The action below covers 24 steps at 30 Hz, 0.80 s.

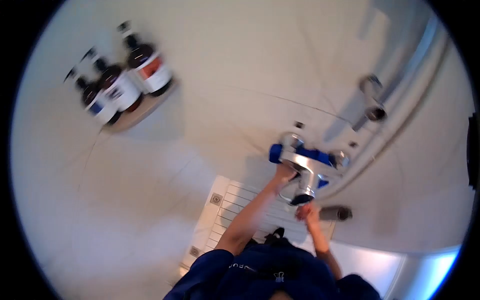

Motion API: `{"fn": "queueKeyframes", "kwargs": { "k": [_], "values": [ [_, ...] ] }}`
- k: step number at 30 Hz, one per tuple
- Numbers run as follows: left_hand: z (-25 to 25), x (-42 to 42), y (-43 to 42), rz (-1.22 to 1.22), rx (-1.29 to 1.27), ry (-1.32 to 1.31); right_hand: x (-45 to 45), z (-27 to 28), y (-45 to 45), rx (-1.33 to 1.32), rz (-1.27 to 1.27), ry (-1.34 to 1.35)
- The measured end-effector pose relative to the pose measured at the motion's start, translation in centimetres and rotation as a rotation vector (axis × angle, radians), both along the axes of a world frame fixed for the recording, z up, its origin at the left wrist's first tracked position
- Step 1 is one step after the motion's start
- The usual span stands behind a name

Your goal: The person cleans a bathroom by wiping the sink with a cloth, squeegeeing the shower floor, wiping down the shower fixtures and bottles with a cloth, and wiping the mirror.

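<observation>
A chrome shower mixer tap (305, 162) is fixed to the wall in front of me. Blue material, looking like a cloth (316, 154), shows behind and around the tap body, with a blue part at its left end. My left hand (286, 171) reaches up against the left underside of the tap, close to the blue cloth; its fingers are largely hidden and blurred. Just below the dark end of the spout (303, 196) is my right hand (307, 213), its fingers curled in. Whether anything is inside them I cannot make out.
Several pump bottles (120, 85) stand on a corner shelf (145, 114) at upper left. A rail (417, 55) with a bracket (372, 97) and a hose (400, 127) run along the right. Below are a slatted floor mat (227, 212) and a dark cylindrical fitting (337, 213).
</observation>
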<state>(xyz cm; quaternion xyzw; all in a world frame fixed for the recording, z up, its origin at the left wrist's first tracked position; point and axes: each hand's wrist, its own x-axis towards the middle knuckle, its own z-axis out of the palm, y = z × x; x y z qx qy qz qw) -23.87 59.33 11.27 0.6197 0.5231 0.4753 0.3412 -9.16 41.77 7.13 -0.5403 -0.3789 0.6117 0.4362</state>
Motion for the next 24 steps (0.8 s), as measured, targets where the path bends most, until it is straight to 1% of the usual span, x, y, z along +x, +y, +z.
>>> {"fn": "queueKeyframes", "kwargs": {
  "k": [2, 3, 4, 5, 6, 7, 8, 9, 10, 11, 12, 13, 14, 15, 16, 17, 18, 19, 20, 22, 24],
  "values": [
    [0.9, -2.6, -0.4, 0.067, -0.042, 0.064, -2.8, -1.7, -2.3, 0.232, 0.316, -0.688],
    [0.0, -4.8, -0.9, 0.105, -0.13, 0.179, -4.9, 0.1, -3.4, 0.29, 0.333, -0.629],
    [-0.9, -7.2, -2.1, 0.173, -0.388, -0.007, -6.8, 2.3, -4.2, 0.345, 0.344, -0.564],
    [-2.0, -9.4, -3.9, 0.276, -0.201, -0.176, -9.0, 5.5, -4.2, 0.372, 0.38, -0.563],
    [-2.8, -11.6, -4.7, 0.177, -0.2, -0.182, -11.4, 9.5, -3.8, 0.627, 0.255, -0.707],
    [0.5, -13.0, -6.7, 0.1, -0.227, -0.346, -13.5, 12.2, -3.0, 0.878, 0.11, -0.837],
    [4.3, -14.4, -8.8, 0.029, -0.263, -0.51, -15.4, 13.8, -1.5, 0.893, 0.127, -0.824],
    [5.8, -15.6, -10.2, -0.068, -0.276, -0.487, -17.2, 15.3, 0.1, 0.946, 0.126, -0.872],
    [7.0, -16.7, -11.1, -0.171, -0.288, -0.467, -18.4, 14.7, 1.5, 0.993, 0.145, -0.8],
    [8.2, -17.9, -11.5, -0.157, -0.31, -0.554, -19.6, 14.0, 2.9, 1.037, 0.167, -0.727],
    [9.6, -19.1, -12.1, -0.148, -0.329, -0.641, -20.6, 12.2, 4.9, 1.067, 0.213, -0.527],
    [13.2, -21.5, -12.8, -0.156, -0.365, -0.719, -21.9, 13.5, 6.0, 1.087, 0.255, -0.529],
    [13.8, -23.3, -12.7, -0.162, -0.333, -0.764, -23.7, 16.1, 5.9, 0.956, 0.183, -0.476],
    [14.4, -25.3, -12.8, -0.202, -0.239, -0.744, -25.1, 18.4, 6.3, 0.787, 0.183, -0.32],
    [14.7, -27.3, -13.1, -0.236, -0.144, -0.725, -25.4, 20.3, 7.2, 0.798, 0.11, -0.328],
    [13.2, -30.6, -13.3, -0.321, -0.219, -0.664, -25.6, 22.2, 8.1, 0.808, 0.037, -0.337],
    [17.4, -32.1, -14.2, -0.295, -0.096, -0.67, -25.3, 24.1, 9.3, 1.0, -0.127, -0.441],
    [18.2, -34.1, -14.4, -0.139, -0.068, -0.602, -25.0, 26.0, 10.5, 1.164, -0.329, -0.571],
    [18.8, -35.5, -14.5, 0.013, -0.044, -0.535, -24.9, 28.0, 11.2, 1.322, -0.551, -0.63],
    [21.2, -37.7, -13.8, 0.541, 0.144, -0.253, -25.9, 31.1, 12.1, 1.478, -0.743, -0.76],
    [24.3, -40.3, -11.6, 0.752, 0.474, -0.214, -25.7, 28.1, 14.6, 1.217, -0.561, -1.287]
  ]
}}
